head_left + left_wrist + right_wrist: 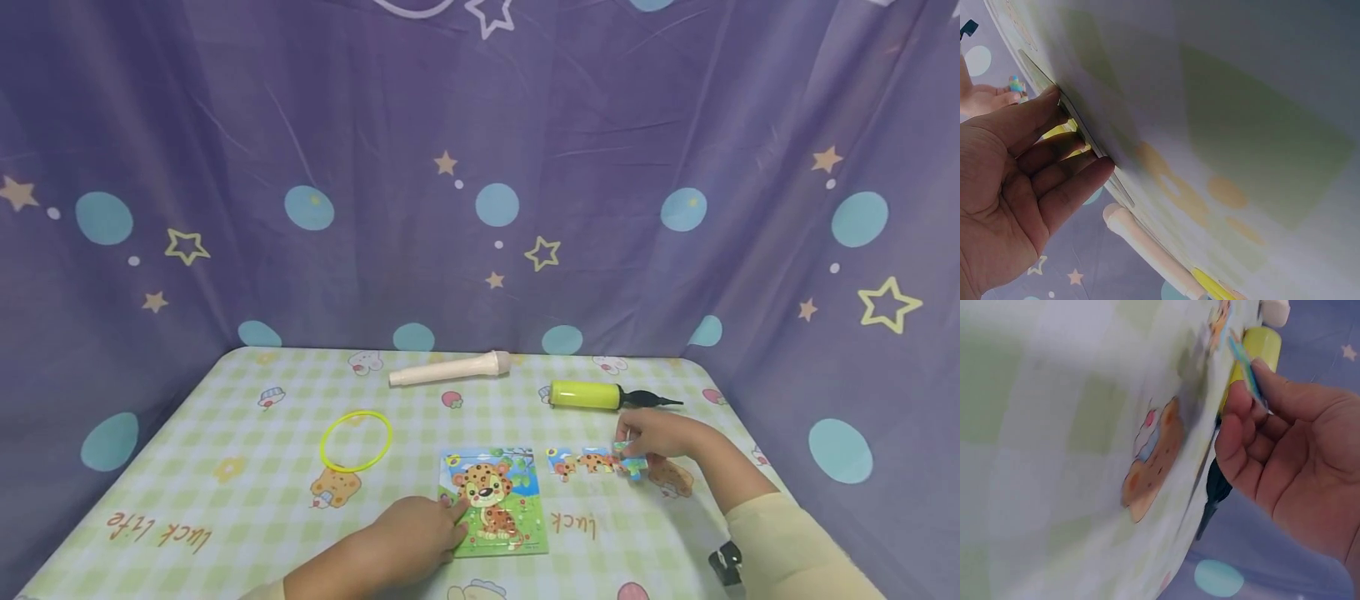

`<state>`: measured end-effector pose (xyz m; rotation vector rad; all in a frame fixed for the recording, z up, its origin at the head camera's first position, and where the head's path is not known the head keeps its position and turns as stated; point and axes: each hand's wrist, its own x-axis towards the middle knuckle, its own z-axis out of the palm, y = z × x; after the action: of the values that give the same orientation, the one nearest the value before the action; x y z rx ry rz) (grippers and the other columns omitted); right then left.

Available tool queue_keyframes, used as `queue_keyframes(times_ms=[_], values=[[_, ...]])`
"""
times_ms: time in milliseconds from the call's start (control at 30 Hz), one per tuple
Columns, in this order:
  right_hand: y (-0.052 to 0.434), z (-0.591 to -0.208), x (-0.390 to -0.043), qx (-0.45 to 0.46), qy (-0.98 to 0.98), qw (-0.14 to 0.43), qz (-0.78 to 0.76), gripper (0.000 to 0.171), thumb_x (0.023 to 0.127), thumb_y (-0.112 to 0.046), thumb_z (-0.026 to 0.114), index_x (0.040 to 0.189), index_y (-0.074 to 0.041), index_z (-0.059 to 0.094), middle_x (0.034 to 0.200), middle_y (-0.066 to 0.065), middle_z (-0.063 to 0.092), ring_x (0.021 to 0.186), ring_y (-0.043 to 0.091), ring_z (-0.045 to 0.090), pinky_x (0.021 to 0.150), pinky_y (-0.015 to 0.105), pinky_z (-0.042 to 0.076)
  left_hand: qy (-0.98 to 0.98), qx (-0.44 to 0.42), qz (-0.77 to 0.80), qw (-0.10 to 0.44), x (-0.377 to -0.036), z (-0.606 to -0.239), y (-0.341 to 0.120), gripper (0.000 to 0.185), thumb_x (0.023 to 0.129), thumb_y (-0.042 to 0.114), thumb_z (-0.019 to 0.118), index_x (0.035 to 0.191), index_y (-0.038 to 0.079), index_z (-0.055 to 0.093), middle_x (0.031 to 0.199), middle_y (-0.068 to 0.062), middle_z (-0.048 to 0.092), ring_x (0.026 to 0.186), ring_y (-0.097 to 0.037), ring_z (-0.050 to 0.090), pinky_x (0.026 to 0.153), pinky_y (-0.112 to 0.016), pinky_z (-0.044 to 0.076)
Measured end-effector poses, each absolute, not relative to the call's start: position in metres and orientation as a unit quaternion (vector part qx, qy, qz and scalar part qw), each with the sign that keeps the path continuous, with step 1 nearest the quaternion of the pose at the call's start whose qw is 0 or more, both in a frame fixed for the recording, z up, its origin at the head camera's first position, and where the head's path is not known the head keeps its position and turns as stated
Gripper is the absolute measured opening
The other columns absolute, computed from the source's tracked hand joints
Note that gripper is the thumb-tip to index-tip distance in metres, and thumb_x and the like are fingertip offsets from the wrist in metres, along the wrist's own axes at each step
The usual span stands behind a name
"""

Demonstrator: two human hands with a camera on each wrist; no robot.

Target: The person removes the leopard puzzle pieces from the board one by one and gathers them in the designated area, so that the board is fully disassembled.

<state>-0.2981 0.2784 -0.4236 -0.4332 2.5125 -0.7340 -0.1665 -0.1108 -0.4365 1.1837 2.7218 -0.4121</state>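
A leopard jigsaw puzzle board (517, 500) lies flat near the middle front of the table. My left hand (416, 537) rests on its left edge with fingers extended; in the left wrist view the fingertips (1105, 167) touch the board's edge. To the right of the board, my right hand (663, 433) pinches a blue and green puzzle piece (1249, 374) between thumb and fingers, just above the table. Left of that hand lie two more puzzle pieces, one spotted orange (595, 461) and one with a yellow mark (560, 463).
Behind the right hand lies a yellow hand pump (587, 395) with a black nozzle. A pale toy microphone (450, 369) lies at the back middle. A yellow ring (324, 442) lies to the left on the checked tablecloth (247, 483). A small black object (725, 563) is beside the right forearm.
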Motion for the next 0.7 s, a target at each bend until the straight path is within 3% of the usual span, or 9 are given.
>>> queue_keyframes(times_ms=[167, 700], values=[[0.287, -0.433, -0.298, -0.144, 0.923, 0.238, -0.265, 0.011, 0.09, -0.01, 0.069, 0.098, -0.007, 0.061, 0.081, 0.006, 0.057, 0.056, 0.018, 0.055, 0.058, 0.034, 0.049, 0.906, 0.396, -0.134, 0.07, -0.167, -0.436, -0.111, 0.04, 0.092, 0.041, 0.061, 0.131, 0.03, 0.063, 0.145, 0.002, 0.053, 0.124, -0.018, 0.059, 0.088, -0.032, 0.056], [0.283, -0.441, -0.302, -0.15, 0.962, 0.173, -0.15, 0.015, 0.087, -0.016, 0.073, 0.095, -0.013, 0.061, 0.09, -0.001, 0.06, 0.082, 0.016, 0.055, 0.076, 0.041, 0.049, 0.907, 0.396, -0.123, 0.073, -0.165, -0.436, -0.111, 0.041, 0.092, 0.042, 0.062, 0.131, 0.03, 0.063, 0.144, 0.001, 0.053, 0.124, -0.018, 0.059, 0.088, -0.032, 0.056]])
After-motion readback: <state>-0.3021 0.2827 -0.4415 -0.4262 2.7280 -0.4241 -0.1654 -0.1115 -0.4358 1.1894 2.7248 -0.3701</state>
